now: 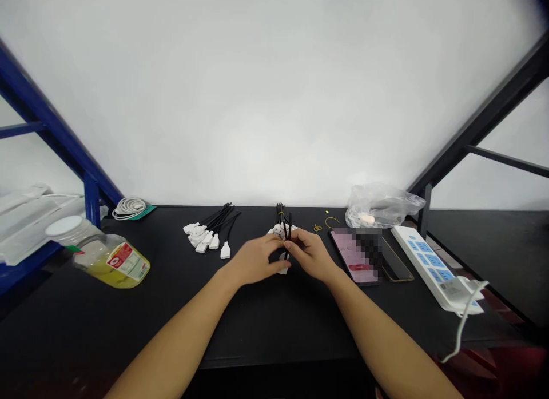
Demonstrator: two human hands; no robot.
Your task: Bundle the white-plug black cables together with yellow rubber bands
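Your left hand (pixel 256 260) and right hand (pixel 311 255) pinch black cable ends (pixel 290 220), two showing, over the middle of the surface (pixel 274 324), just in front of one tied bundle (pixel 280 208). Leftward lie one pile of white connectors (pixel 208 238), too overlapped to count, and one jar (pixel 128 262); rightward, two phones (pixel 346 250), one power strip (pixel 422 260), one plastic bag (pixel 384 203).

Left hand (pixel 257 258) and right hand (pixel 312 256) holding black cables (pixel 290 220), white power strip (pixel 418 246)
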